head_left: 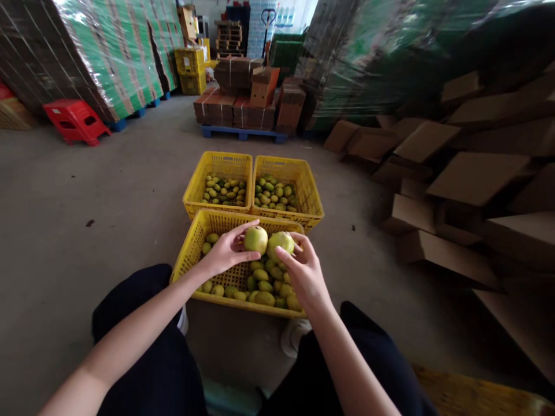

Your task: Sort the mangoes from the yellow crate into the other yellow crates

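Above the near yellow crate (217,221), I hold two green-yellow lemons side by side. My left hand (226,252) is closed on one lemon (255,240), with its thumb below and fingers behind. The other lemon (278,245) sits in the grip of my right hand (309,276), thumb across its front. The two fruits are very close; whether they touch I cannot tell. Below them, a heap of loose lemons (263,285) covers the right side and front of the crate, and part of its slotted floor shows.
Two more yellow crates with lemons, left (191,193) and right (313,193), stand just beyond. Open cardboard boxes (477,176) pile up on the right. A red stool (76,120) stands far left. Flattened cartons (217,110) lie on a blue pallet (243,134) ahead.
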`<state>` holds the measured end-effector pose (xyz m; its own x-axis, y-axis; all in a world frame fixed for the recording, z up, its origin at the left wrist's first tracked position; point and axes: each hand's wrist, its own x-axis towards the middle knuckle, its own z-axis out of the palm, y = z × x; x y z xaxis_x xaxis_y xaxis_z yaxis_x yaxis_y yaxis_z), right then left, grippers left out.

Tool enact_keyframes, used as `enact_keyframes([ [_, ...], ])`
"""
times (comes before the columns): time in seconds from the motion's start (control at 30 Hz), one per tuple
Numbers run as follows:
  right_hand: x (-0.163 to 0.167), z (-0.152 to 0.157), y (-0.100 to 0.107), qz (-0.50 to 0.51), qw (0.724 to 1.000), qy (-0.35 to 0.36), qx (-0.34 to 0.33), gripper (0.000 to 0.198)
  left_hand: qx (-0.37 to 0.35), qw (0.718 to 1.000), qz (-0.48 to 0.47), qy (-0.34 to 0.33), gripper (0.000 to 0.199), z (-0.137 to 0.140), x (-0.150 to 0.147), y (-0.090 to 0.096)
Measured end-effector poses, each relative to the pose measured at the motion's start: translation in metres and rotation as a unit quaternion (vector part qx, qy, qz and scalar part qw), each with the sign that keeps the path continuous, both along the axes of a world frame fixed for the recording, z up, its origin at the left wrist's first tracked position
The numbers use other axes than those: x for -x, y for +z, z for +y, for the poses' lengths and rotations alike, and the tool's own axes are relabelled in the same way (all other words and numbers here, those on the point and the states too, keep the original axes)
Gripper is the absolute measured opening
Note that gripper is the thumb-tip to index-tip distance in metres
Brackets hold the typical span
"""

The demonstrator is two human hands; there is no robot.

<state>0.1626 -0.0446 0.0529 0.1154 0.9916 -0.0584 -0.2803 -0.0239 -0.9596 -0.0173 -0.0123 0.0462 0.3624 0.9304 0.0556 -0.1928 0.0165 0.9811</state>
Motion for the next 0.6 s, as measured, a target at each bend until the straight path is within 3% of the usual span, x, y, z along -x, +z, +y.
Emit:
enact_keyframes([
  [0.1, 0.0000, -0.0030, 0.0050, -0.102, 0.989, -0.021, -0.102, 0.045, -0.104, 0.993, 0.016, 0.053, 0.069, -0.0015, 0.0001, 0.0003],
  [0.23, 0.0018, -0.0056, 0.0068, -0.139, 0.979, -0.042, -0.144, 0.048, -0.183, 0.978, 0.049, 0.085, 0.057, -0.0041, 0.0013, 0.0019],
  [0.6, 0.0016, -0.0042, 0.0012, -0.146, 0.979, -0.031, -0.141, 0.047, -0.170, 0.980, 0.070, 0.075, 0.054, -0.0074, 0.0017, 0.0064],
])
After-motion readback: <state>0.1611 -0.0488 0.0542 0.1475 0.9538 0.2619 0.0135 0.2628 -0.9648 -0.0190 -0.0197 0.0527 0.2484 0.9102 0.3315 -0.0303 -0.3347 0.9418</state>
